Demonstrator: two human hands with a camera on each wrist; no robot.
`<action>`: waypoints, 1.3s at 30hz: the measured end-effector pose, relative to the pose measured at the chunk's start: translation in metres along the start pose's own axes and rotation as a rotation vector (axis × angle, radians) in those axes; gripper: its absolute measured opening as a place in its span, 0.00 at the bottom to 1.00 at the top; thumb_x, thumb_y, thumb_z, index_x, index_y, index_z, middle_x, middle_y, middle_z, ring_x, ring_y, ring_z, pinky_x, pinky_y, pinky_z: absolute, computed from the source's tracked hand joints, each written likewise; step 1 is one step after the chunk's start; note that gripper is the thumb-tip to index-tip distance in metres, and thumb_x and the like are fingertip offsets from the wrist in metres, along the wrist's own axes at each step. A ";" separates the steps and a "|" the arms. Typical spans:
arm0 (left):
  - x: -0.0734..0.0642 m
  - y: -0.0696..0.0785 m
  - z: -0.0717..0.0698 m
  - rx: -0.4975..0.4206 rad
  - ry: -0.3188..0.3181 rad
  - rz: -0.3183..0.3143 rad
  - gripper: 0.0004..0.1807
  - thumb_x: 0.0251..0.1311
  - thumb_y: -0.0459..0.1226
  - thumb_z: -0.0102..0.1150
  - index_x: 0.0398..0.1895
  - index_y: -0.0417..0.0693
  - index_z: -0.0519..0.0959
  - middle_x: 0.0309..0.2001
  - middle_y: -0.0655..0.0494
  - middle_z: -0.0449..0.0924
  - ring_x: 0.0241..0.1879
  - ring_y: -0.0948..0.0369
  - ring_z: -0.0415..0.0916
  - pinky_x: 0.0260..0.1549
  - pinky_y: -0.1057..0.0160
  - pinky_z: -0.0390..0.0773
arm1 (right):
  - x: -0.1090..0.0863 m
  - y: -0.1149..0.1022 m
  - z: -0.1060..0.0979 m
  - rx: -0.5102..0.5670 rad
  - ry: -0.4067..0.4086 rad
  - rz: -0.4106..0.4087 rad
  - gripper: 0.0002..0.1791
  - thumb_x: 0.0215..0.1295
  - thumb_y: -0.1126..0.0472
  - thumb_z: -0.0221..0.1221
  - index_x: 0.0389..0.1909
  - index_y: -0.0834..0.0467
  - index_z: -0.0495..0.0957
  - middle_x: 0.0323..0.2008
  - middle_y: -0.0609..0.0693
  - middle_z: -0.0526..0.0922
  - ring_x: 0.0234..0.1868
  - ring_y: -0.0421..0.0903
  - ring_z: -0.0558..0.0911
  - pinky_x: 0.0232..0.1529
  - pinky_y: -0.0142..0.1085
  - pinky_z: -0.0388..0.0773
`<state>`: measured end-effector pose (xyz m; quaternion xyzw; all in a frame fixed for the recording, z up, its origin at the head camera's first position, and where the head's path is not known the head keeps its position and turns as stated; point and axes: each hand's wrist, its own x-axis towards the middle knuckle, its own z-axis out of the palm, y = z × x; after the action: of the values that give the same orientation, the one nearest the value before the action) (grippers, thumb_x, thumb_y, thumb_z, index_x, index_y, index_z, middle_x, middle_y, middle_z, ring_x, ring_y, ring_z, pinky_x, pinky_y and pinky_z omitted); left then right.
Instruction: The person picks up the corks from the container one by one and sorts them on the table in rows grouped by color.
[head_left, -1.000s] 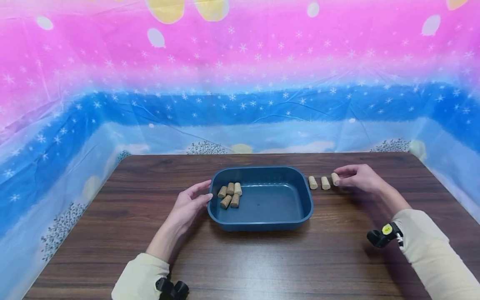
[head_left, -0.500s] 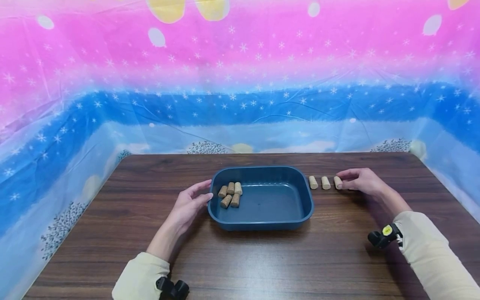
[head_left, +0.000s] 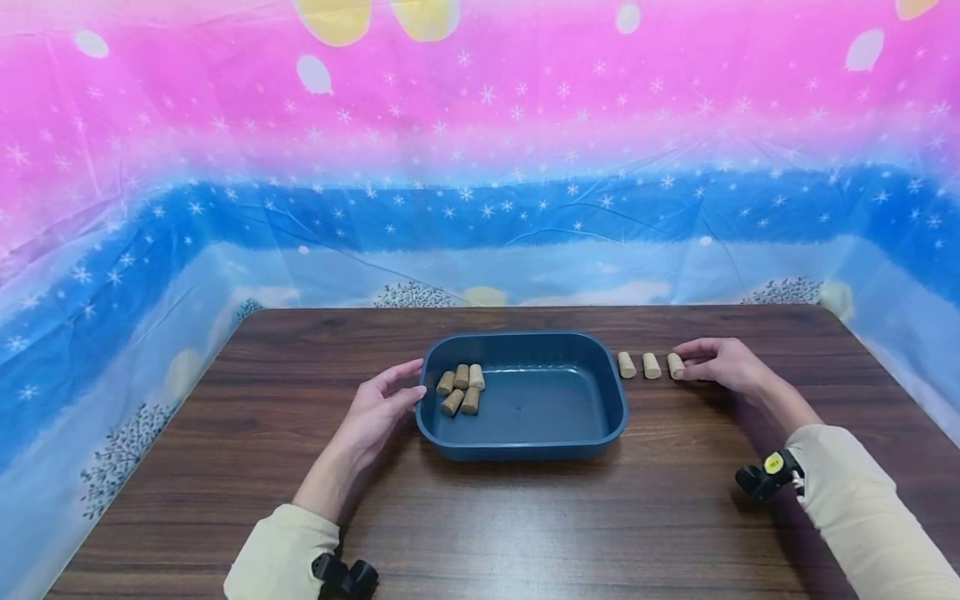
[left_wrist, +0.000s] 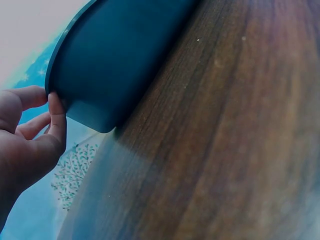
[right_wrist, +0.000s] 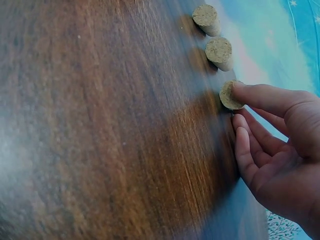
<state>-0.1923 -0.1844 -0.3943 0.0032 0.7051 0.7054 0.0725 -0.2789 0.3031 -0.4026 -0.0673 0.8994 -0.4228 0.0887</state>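
Note:
A dark blue rectangular plastic basin [head_left: 517, 446] stands on the table, several tapered corks [head_left: 462, 376] lying grouped in its left end. My left hand [head_left: 378, 412] holds the basin's left end, thumb and fingertips at the rim; the left wrist view shows the thumb [left_wrist: 56, 112] on the outer wall. To the right of the basin, three paler corks form a row: one cork [head_left: 626, 365] near the rim, a middle cork [head_left: 651, 367], and an outer cork [head_left: 675, 366]. My right hand [head_left: 723, 365] pinches the outer cork, which stands on the table.
The brown wood-grain table [head_left: 495, 517] stretches in front of the basin. A pink and blue patterned cloth [head_left: 480, 192] hangs behind and beside the table. Black wrist cameras sit on both cream sleeves [head_left: 847, 475].
My right hand has moved slightly right and down with the outer cork, and that cork now stands upright in line with the other two. The left hand and basin have not moved.

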 end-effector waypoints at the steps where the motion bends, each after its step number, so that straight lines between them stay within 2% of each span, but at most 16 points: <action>1: 0.000 0.000 0.000 -0.001 0.000 0.000 0.27 0.67 0.29 0.53 0.69 0.38 0.64 0.66 0.41 0.64 0.54 0.51 0.72 0.47 0.67 0.75 | 0.000 0.000 0.000 -0.003 0.001 0.001 0.32 0.57 0.60 0.68 0.57 0.74 0.71 0.43 0.58 0.83 0.39 0.37 0.78 0.39 0.29 0.74; 16: 0.000 0.001 0.000 0.003 0.000 -0.003 0.27 0.68 0.29 0.53 0.69 0.38 0.64 0.66 0.41 0.63 0.56 0.49 0.70 0.49 0.68 0.75 | 0.000 0.001 0.000 -0.007 -0.003 0.000 0.33 0.57 0.59 0.68 0.59 0.73 0.70 0.47 0.61 0.81 0.42 0.39 0.77 0.40 0.29 0.74; 39: 0.000 0.000 -0.001 0.001 -0.005 0.003 0.27 0.67 0.29 0.53 0.69 0.38 0.64 0.66 0.40 0.64 0.56 0.48 0.69 0.47 0.67 0.75 | -0.002 0.001 -0.001 0.025 -0.003 -0.006 0.34 0.57 0.60 0.69 0.60 0.72 0.70 0.50 0.64 0.80 0.40 0.33 0.77 0.41 0.26 0.73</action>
<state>-0.1928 -0.1850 -0.3940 0.0063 0.7052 0.7052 0.0732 -0.2772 0.3045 -0.4023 -0.0697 0.8938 -0.4339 0.0896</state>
